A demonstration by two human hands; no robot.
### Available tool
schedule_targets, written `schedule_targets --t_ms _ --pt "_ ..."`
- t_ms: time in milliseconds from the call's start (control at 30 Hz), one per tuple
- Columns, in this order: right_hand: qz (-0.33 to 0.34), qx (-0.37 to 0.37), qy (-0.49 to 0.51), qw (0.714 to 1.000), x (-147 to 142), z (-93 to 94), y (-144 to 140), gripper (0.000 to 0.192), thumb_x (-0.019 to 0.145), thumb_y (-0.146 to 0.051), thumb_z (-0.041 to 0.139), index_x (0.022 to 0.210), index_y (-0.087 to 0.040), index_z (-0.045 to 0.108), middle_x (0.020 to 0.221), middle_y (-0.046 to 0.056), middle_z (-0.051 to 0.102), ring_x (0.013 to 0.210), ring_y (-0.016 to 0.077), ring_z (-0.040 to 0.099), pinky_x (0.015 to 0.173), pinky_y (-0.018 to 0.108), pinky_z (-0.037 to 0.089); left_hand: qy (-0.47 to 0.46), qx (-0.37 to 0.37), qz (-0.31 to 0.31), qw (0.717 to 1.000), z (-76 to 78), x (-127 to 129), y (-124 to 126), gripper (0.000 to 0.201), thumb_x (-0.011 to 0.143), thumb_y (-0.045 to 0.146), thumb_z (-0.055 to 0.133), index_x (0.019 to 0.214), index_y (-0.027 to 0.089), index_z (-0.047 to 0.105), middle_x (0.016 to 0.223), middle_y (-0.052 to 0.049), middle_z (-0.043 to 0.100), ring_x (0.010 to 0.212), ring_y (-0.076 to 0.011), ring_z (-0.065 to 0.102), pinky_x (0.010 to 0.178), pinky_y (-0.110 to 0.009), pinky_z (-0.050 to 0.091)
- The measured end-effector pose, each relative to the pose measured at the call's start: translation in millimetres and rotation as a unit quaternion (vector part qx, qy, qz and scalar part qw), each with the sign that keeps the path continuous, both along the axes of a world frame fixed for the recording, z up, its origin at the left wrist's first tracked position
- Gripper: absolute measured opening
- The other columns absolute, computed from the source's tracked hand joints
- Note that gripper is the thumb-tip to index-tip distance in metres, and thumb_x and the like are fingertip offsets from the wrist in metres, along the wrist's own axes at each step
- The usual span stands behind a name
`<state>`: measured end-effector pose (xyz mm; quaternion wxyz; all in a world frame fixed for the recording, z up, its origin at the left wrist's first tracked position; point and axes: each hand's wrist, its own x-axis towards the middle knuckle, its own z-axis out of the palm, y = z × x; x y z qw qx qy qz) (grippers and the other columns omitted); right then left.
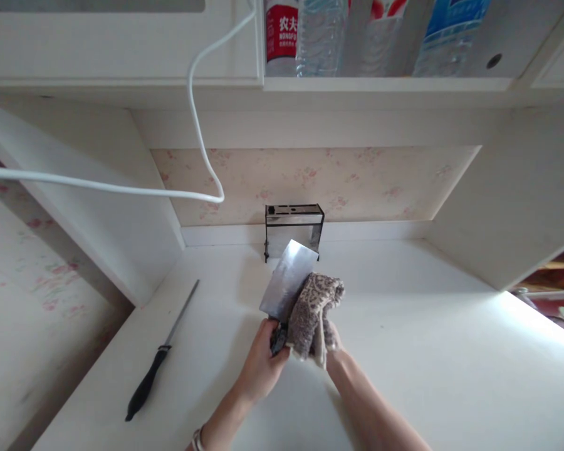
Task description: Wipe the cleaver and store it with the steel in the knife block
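White counter, floral wallpaper behind

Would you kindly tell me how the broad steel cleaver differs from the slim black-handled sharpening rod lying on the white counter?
The broad steel cleaver has a wide, flat, shiny blade; the slim black-handled sharpening rod is thin and narrow. The cleaver is gripped by the left hand, with a patterned brown cloth in the right hand against it; the rod lies untouched on the white counter. Both have dark handles.
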<state>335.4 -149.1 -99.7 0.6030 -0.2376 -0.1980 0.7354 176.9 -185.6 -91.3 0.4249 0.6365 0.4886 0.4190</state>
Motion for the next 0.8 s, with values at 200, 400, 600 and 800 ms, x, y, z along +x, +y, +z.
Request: schedule_targets --t_ms 200,400,600,800 --pt "0.046 0.046 -0.025 0.998 -10.8 6.8 -8.2 0.042 0.054 -0.036 0.089 0.086 -0.019 0.070 0.083 0.005 0.074 0.078 0.0230 0.069 0.076 0.034 0.056 -0.044 0.031 -0.059 0.997 7.2 2.0 -1.3 0.050 0.077 0.013 0.062 0.126 0.019 0.053 0.125 -0.010 0.060 0.118 -0.0261 0.054 0.102 -0.039 0.041" --pt "-0.020 -0.001 -0.075 0.997 -16.7 9.4 -4.0 0.041 0.060 -0.020 0.084 0.096 -0.013 0.067 0.092 0.009 0.074 0.077 0.0239 0.070 0.075 0.037 0.055 0.077 0.082 -0.068 0.991 -10.8 3.2 0.6 0.052 0.078 0.013 0.059 0.129 0.022 0.055 0.133 -0.011 0.058 0.126 -0.0282 0.050 0.109 -0.043 0.036" --pt "-0.042 -0.020 -0.060 0.997 -18.7 10.2 -1.5 0.038 0.064 -0.019 0.080 0.099 -0.011 0.067 0.094 0.011 0.074 0.078 0.0250 0.070 0.075 0.038 0.055 0.131 0.076 -0.043 0.988 -22.5 2.5 2.1 0.052 0.070 0.006 0.056 0.121 0.019 0.061 0.121 -0.011 0.064 0.116 -0.0274 0.057 0.100 -0.038 0.044" --pt "-0.052 -0.033 -0.026 0.998 -16.1 10.9 3.8 0.036 0.067 -0.020 0.078 0.100 -0.012 0.066 0.097 0.011 0.074 0.080 0.0243 0.070 0.074 0.035 0.056 0.149 0.083 -0.035 0.985 -19.4 5.4 4.8 0.058 0.069 0.005 0.052 0.126 0.018 0.055 0.126 -0.013 0.059 0.121 -0.0280 0.052 0.105 -0.040 0.040"
